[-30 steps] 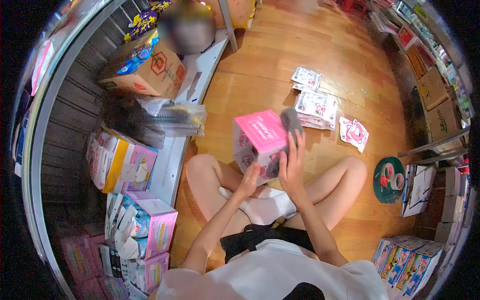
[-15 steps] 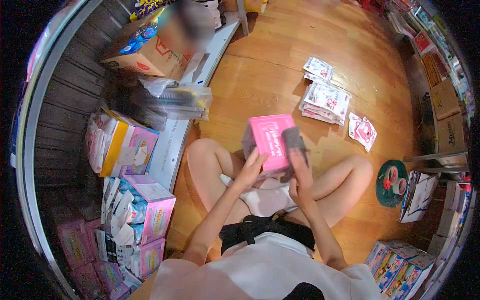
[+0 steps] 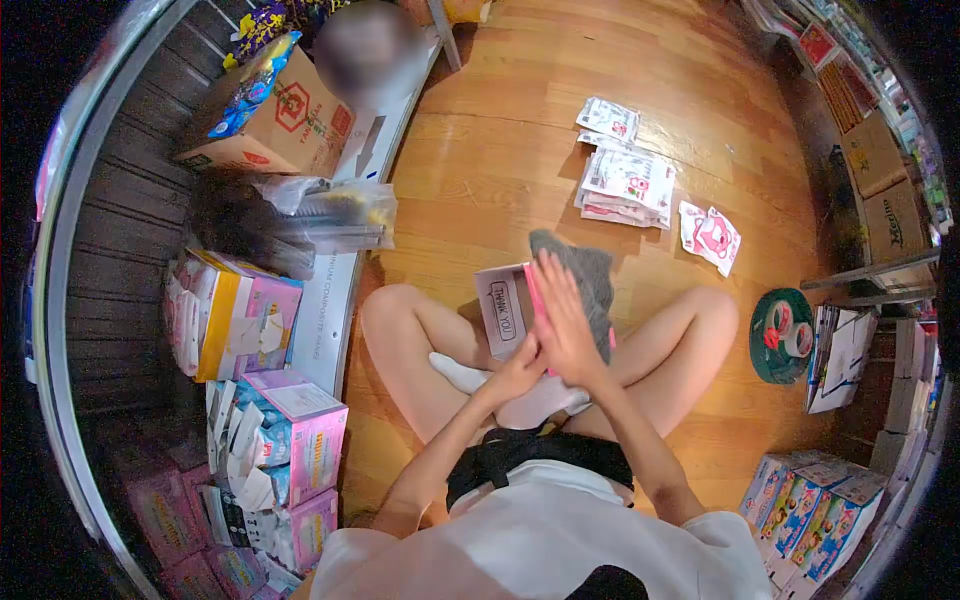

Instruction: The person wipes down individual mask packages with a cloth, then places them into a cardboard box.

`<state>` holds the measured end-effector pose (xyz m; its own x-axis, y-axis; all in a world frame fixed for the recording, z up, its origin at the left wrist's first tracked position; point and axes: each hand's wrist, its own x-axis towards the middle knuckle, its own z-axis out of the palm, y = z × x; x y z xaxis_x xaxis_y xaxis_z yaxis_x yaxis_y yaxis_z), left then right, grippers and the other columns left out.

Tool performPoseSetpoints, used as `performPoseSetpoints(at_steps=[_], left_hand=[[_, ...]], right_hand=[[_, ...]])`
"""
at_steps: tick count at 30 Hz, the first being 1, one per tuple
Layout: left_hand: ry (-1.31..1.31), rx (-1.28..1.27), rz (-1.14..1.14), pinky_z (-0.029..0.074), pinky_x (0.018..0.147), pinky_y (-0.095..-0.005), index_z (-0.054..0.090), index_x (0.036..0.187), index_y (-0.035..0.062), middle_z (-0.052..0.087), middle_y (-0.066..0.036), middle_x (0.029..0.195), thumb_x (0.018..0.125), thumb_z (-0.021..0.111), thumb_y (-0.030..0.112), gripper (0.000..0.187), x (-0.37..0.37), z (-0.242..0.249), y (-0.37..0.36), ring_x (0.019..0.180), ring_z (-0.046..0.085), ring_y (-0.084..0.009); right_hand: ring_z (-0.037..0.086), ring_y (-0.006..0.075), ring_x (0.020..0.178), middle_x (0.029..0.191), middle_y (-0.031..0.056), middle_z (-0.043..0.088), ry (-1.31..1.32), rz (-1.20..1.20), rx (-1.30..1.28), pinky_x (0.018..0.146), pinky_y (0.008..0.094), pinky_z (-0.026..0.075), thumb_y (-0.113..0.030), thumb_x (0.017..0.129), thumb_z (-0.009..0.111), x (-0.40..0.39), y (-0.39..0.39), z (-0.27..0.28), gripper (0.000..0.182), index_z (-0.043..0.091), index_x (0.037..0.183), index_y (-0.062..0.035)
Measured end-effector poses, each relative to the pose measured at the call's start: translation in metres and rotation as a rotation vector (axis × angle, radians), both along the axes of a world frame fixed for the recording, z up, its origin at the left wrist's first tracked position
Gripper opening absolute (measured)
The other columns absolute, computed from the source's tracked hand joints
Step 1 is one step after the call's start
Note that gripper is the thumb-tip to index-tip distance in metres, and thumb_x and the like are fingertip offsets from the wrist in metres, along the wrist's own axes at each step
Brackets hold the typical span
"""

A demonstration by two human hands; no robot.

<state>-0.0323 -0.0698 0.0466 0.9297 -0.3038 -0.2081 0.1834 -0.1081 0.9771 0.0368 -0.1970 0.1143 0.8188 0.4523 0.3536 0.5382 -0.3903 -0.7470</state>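
You sit on the wooden floor with the pink-and-white box in front of you, above your folded legs. Its white panel, printed "THANK YOU", faces toward your left. Your right hand lies flat along the pink side, fingers extended and pointing away from you. Your left hand is at the near end of the box, meeting the heel of your right; its fingertips are partly hidden, so their grip cannot be told. The dark grey cloth lies against the box just to the right of your right hand. Beyond, on the floor, sits the stack of white packets, with the single packet beside it, apart. At your right are tape rolls on the green disc; at your left, the brown carton stands on the low shelf.
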Motion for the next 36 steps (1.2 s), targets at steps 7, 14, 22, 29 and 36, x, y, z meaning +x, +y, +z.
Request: performPoseSetpoints(at_steps=[7,14,22,29,36], left_hand=[[0.149,-0.170,-0.077,0.032,0.106,-0.0324,0.017,0.148,0.0005,0.040,-0.015,0.136,0.093,0.049,0.006,0.063,0.002,0.010,0.011,0.126,0.039,-0.0200],[-0.150,-0.058,-0.108,0.038,0.102,-0.0347,0.030,0.142,0.0033,0.048,-0.011,0.128,0.088,0.061,0.010,0.063,-0.032,0.012,0.000,0.119,0.046,-0.0204],[0.013,0.204,-0.264,0.045,0.092,-0.0448,0.048,0.126,0.0014,0.056,-0.026,0.116,0.088,0.060,0.018,0.044,-0.051,0.027,-0.005,0.109,0.055,-0.0403],[-0.338,0.250,-0.278,0.046,0.091,-0.0419,0.053,0.122,-0.0004,0.058,-0.025,0.114,0.094,0.055,0.021,0.035,-0.060,0.009,-0.006,0.105,0.058,-0.0372],[0.044,-0.042,0.149,0.047,0.083,-0.0300,0.058,0.115,-0.0024,0.064,-0.006,0.103,0.097,0.056,0.024,0.032,-0.065,0.036,0.009,0.091,0.057,-0.0131]], right_hand=[[0.028,0.0380,0.140,0.149,0.0184,0.034,0.017,0.052,0.019,0.114,0.0516,0.015,-0.024,0.095,0.038,0.003,-0.018,-0.007,0.056,0.031,0.146,-0.0019],[0.047,0.0331,0.120,0.127,0.0190,0.053,-0.062,-0.153,0.020,0.109,0.0484,0.024,-0.023,0.093,0.038,0.000,-0.030,0.001,0.050,0.042,0.137,0.0009],[0.046,0.0357,0.125,0.140,0.0199,0.046,0.168,0.088,0.038,0.105,0.0469,0.030,-0.032,0.091,0.046,-0.048,-0.027,0.044,0.061,0.034,0.142,0.0008],[0.039,0.0351,0.131,0.148,0.0204,0.034,0.298,0.514,-0.094,0.108,0.0417,0.031,-0.039,0.098,0.041,-0.005,0.004,0.057,0.063,0.025,0.148,-0.0053],[0.051,0.0299,0.122,0.137,0.0224,0.047,0.339,0.554,-0.143,0.102,0.0366,0.040,-0.033,0.100,0.046,0.086,0.013,-0.008,0.053,0.039,0.138,0.0020]])
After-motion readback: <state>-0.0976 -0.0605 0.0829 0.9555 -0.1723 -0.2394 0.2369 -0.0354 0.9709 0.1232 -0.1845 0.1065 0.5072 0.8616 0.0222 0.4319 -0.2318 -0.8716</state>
